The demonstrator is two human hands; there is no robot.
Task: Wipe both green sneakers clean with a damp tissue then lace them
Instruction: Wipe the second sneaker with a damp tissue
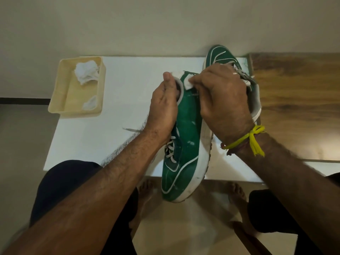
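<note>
A green sneaker with a white sole is held tilted on its side above the white table's near edge, toe towards me. My left hand grips it at the heel collar, thumb up. My right hand presses a small white tissue against the heel of the shoe. The second green sneaker lies on the table behind my right hand, largely hidden by it. Grey laces run through the held shoe's eyelets; one loose end trails left.
A cream plastic tray at the table's far left holds crumpled white tissues. A wooden surface adjoins the table on the right. A pale wall stands behind. My knees and bare feet show below the table edge.
</note>
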